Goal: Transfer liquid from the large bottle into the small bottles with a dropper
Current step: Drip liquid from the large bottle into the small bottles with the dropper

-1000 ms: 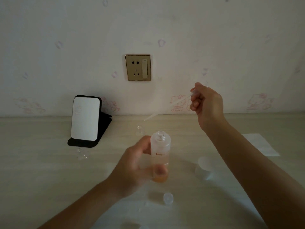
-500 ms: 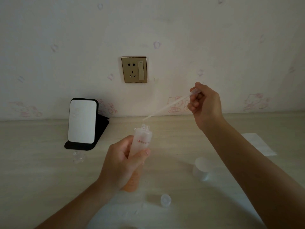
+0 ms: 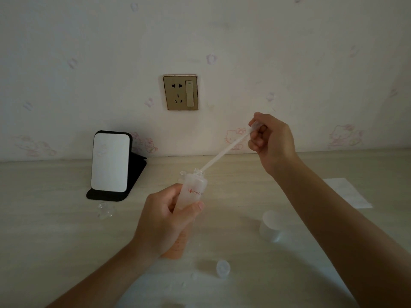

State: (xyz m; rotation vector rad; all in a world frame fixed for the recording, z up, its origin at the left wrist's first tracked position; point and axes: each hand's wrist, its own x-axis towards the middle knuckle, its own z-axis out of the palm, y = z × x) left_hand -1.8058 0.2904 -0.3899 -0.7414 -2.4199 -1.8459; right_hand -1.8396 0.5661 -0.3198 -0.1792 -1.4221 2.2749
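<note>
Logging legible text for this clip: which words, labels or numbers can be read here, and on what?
"mpc" in red, on the large bottle; the marks on either side of it are unclear.
Small print lower on the same bottle: too blurred to read.
On the wall socket and the wallpaper: no readable text.

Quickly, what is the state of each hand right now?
The left hand is closed, gripping the large bottle.
The right hand is closed, pinching the dropper, whose tip is at the bottle's mouth.
</note>
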